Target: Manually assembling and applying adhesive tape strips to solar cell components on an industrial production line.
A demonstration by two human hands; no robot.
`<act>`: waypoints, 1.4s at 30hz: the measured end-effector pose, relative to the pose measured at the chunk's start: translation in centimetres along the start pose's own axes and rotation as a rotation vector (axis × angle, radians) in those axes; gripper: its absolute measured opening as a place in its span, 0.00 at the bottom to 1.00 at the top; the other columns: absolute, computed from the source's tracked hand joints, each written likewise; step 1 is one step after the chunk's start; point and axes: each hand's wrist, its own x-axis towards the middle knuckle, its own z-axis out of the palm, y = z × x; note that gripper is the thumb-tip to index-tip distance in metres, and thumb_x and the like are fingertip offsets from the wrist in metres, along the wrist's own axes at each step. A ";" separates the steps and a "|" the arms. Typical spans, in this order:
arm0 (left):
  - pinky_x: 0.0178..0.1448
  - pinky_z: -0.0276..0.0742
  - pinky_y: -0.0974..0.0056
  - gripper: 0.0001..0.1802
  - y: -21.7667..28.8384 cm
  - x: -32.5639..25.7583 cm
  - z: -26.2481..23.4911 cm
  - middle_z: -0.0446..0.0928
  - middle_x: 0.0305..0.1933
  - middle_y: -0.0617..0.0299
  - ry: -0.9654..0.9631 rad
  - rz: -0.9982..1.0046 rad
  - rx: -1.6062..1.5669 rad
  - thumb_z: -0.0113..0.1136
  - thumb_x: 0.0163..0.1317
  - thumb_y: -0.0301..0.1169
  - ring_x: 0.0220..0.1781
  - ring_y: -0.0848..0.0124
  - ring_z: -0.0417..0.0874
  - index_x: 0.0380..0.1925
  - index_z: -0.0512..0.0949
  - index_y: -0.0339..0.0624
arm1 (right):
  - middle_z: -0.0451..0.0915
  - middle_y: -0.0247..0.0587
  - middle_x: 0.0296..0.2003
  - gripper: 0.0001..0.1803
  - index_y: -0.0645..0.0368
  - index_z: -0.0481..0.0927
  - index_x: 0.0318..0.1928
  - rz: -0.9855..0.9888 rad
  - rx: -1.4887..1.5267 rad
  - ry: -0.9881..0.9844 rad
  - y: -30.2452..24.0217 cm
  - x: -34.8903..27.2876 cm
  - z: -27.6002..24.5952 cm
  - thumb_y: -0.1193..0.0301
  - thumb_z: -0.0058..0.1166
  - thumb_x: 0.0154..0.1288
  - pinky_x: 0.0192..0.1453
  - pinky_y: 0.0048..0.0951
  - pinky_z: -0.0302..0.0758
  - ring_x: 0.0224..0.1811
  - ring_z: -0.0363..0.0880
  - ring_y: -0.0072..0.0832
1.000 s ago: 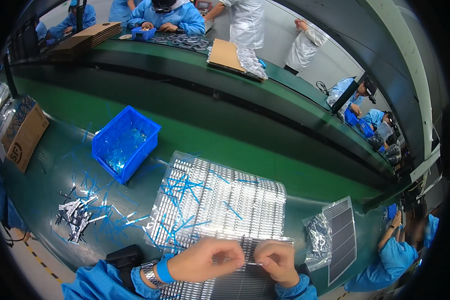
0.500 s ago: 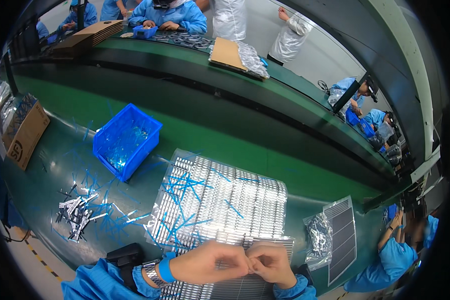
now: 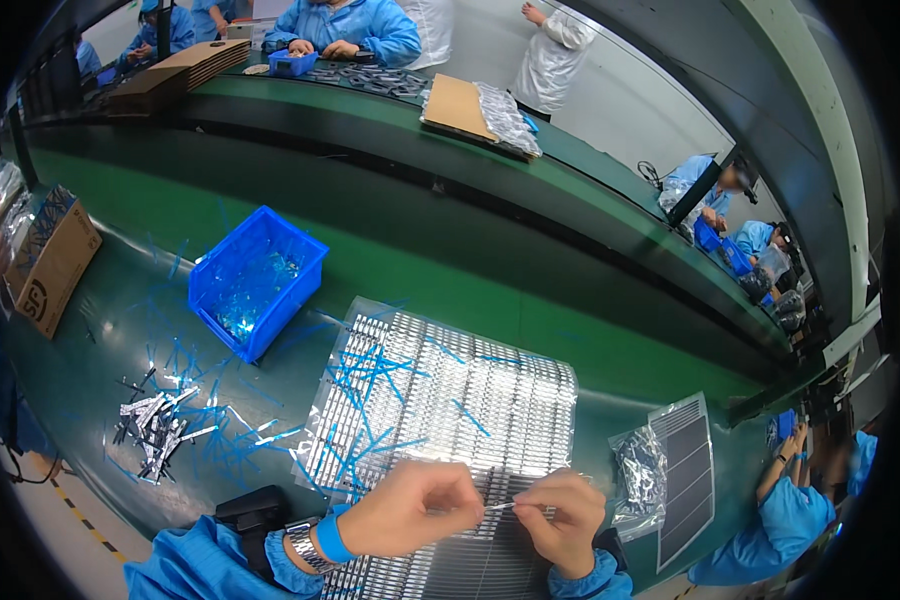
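Observation:
Between my two hands stretches a short, thin, light-coloured strip [image 3: 498, 507], one end at the fingertips of each hand. My left hand [image 3: 420, 508] is closed in a pinch on its left end, with a blue band and a metal watch at the wrist. My right hand [image 3: 562, 512] pinches the other end between thumb and finger. Below them lies a clear sheet [image 3: 515, 400] covered in rows of small silver and black strips. Thin blue strips [image 3: 370, 370] are scattered over its left side. A dark lined sheet [image 3: 460, 572] is partly hidden under my hands.
A blue bin [image 3: 260, 280] with small shiny pieces stands behind the sheet. Left of it are a pile of black-and-white strips [image 3: 160, 430] and a cardboard box [image 3: 55, 265]. A clear bag [image 3: 638, 480] and grey sheet [image 3: 685, 470] lie right. Other people sit nearby.
My hands, whose fingertips were together, have moved apart, and the light strip now shows between them. At the far left, another person's hands have come further into view.

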 end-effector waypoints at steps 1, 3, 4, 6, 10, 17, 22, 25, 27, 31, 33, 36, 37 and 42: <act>0.52 0.83 0.68 0.04 -0.1 0.0 0.1 0.85 0.42 0.57 0.002 -0.003 0.003 0.64 0.70 0.22 0.46 0.74 0.86 0.38 0.79 0.32 | 0.82 0.40 0.31 0.08 0.62 0.85 0.34 -0.011 -0.027 -0.004 0.1 -0.1 -0.1 0.71 0.69 0.60 0.36 0.28 0.74 0.30 0.79 0.28; 0.52 0.82 0.67 0.04 0.0 -0.2 0.0 0.85 0.42 0.58 -0.002 -0.009 -0.022 0.64 0.70 0.22 0.47 0.74 0.85 0.39 0.78 0.32 | 0.82 0.40 0.30 0.07 0.62 0.85 0.33 -0.030 -0.062 -0.006 0.1 -0.1 0.2 0.72 0.69 0.58 0.35 0.28 0.74 0.30 0.79 0.28; 0.54 0.82 0.67 0.04 0.0 -0.2 0.0 0.84 0.43 0.58 -0.001 -0.006 -0.019 0.63 0.70 0.22 0.48 0.75 0.85 0.40 0.79 0.32 | 0.82 0.39 0.29 0.06 0.61 0.85 0.32 -0.039 -0.076 -0.002 0.1 0.0 0.2 0.73 0.70 0.58 0.35 0.28 0.74 0.29 0.79 0.28; 0.54 0.82 0.68 0.04 0.2 -0.3 0.0 0.84 0.43 0.59 -0.004 0.011 -0.032 0.63 0.71 0.22 0.48 0.75 0.85 0.41 0.79 0.32 | 0.83 0.39 0.28 0.06 0.61 0.85 0.31 -0.048 -0.108 0.005 0.1 0.1 0.3 0.74 0.70 0.56 0.34 0.28 0.74 0.29 0.80 0.28; 0.53 0.82 0.69 0.05 0.3 0.3 -0.3 0.84 0.42 0.61 -0.060 0.016 -0.065 0.63 0.72 0.24 0.47 0.76 0.84 0.42 0.79 0.32 | 0.83 0.38 0.26 0.05 0.60 0.86 0.29 -0.030 -0.144 0.063 0.4 0.1 -0.3 0.76 0.71 0.53 0.33 0.28 0.75 0.27 0.80 0.29; 0.47 0.83 0.70 0.06 4.0 -0.8 0.2 0.87 0.37 0.61 0.336 0.098 0.270 0.67 0.68 0.27 0.39 0.77 0.87 0.39 0.84 0.34 | 0.82 0.39 0.28 0.04 0.62 0.84 0.30 0.090 0.027 0.216 -2.2 2.6 -0.6 0.80 0.68 0.54 0.31 0.27 0.73 0.27 0.78 0.28; 0.47 0.83 0.64 0.05 10.3 -4.8 -2.0 0.87 0.36 0.52 0.901 0.755 0.936 0.65 0.62 0.23 0.38 0.66 0.88 0.36 0.84 0.32 | 0.82 0.40 0.29 0.03 0.64 0.84 0.30 0.178 0.136 0.373 -0.4 2.0 -1.0 0.81 0.66 0.56 0.31 0.24 0.72 0.28 0.78 0.26; 0.62 0.77 0.52 0.13 12.8 -6.4 -4.4 0.86 0.46 0.44 1.163 1.099 0.971 0.59 0.68 0.31 0.53 0.53 0.85 0.41 0.83 0.30 | 0.83 0.40 0.29 0.03 0.64 0.85 0.30 0.174 0.175 0.311 -0.2 1.7 -0.7 0.82 0.66 0.55 0.31 0.25 0.72 0.27 0.78 0.26; 0.73 0.65 0.44 0.15 12.6 -4.5 -7.6 0.83 0.57 0.43 1.276 0.408 1.533 0.58 0.70 0.34 0.71 0.43 0.72 0.46 0.83 0.31 | 0.83 0.40 0.28 0.03 0.63 0.86 0.30 0.204 0.211 0.289 -0.1 1.1 -0.8 0.82 0.66 0.54 0.30 0.25 0.72 0.25 0.78 0.25; 0.79 0.54 0.39 0.15 12.3 -3.7 -7.0 0.78 0.66 0.42 1.246 0.515 1.576 0.56 0.72 0.34 0.81 0.35 0.55 0.50 0.84 0.36 | 0.83 0.40 0.27 0.02 0.63 0.86 0.29 0.230 0.162 0.275 0.5 1.1 -0.5 0.81 0.67 0.54 0.31 0.25 0.72 0.25 0.78 0.24; 0.78 0.56 0.39 0.15 12.0 -3.5 -6.8 0.78 0.65 0.42 1.150 0.589 1.494 0.56 0.72 0.33 0.80 0.35 0.58 0.50 0.84 0.36 | 0.83 0.41 0.27 0.03 0.63 0.86 0.29 0.240 0.191 0.271 0.6 1.5 -0.3 0.80 0.67 0.53 0.31 0.25 0.72 0.26 0.79 0.25; 0.74 0.67 0.42 0.12 11.2 -3.3 -5.7 0.86 0.52 0.46 0.812 0.700 1.358 0.61 0.62 0.26 0.68 0.40 0.77 0.44 0.85 0.37 | 0.82 0.41 0.27 0.03 0.63 0.84 0.28 0.215 0.185 0.279 -2.3 3.0 -0.5 0.81 0.66 0.54 0.33 0.25 0.72 0.27 0.78 0.26; 0.73 0.70 0.45 0.11 10.6 -3.3 -5.0 0.87 0.47 0.49 0.734 0.701 1.325 0.63 0.58 0.25 0.64 0.41 0.81 0.41 0.86 0.36 | 0.82 0.40 0.27 0.03 0.64 0.83 0.27 0.198 0.190 0.284 -3.5 3.7 -0.6 0.82 0.65 0.54 0.33 0.26 0.73 0.28 0.78 0.27; 0.63 0.76 0.55 0.12 17.3 -5.6 -8.4 0.83 0.49 0.56 -0.161 0.515 1.763 0.70 0.58 0.37 0.58 0.57 0.82 0.36 0.83 0.41 | 0.80 0.40 0.28 0.04 0.64 0.80 0.28 0.225 0.142 0.353 -4.5 3.3 -0.9 0.82 0.63 0.57 0.35 0.26 0.73 0.31 0.78 0.27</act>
